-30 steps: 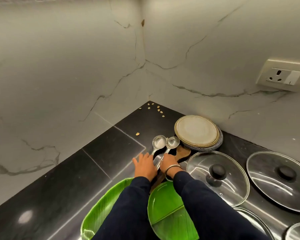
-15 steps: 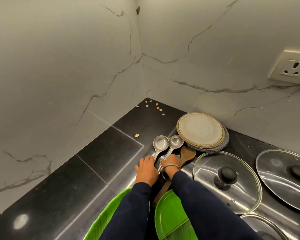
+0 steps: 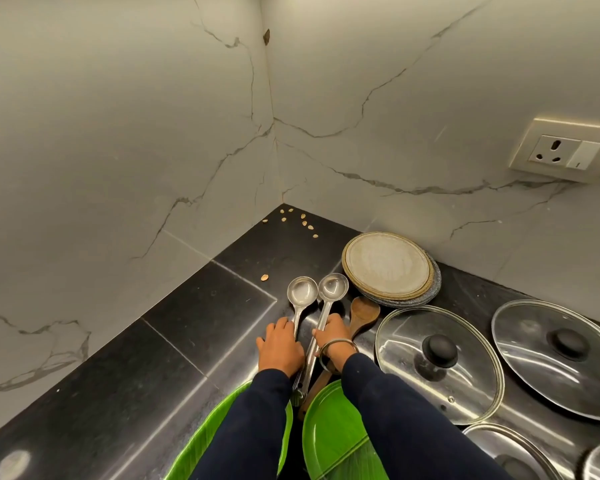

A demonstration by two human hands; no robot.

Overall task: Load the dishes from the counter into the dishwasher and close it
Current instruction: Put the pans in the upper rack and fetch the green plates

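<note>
We are working at the black tabletop (image 3: 174,327), taking the stack of plates (image 3: 390,268) against the wall as our landmark. Two steel ladles are lying side by side just left of that stack, bowls up and pointing away from us, handles running back toward our body. The left ladle (image 3: 302,292) is lying directly ahead of our left hand (image 3: 280,348), and the right ladle (image 3: 332,288) is passing between the two hands, its long handle slanting down to the gap between the green trays (image 3: 329,434). A wooden spoon (image 3: 362,315) is lying just below the stack, touching or nearly touching our right hand (image 3: 333,336).

Our right hand's grip is curling round the right ladle's handle, fingers wrapping the shaft. Our left hand is resting knuckles up with its fingers bending down at the left ladle's handle; we are probably gripping it, though the fingertips are hidden beneath the hand. Both handles are lying along the line of our forearms, so we judge that the lift is turning on drawing them straight back and up, each hand taking the ladle nearest it.

Glass lids (image 3: 437,362) are lying to the right of the stack, well clear of both hands. The dishwasher is not in view.
</note>
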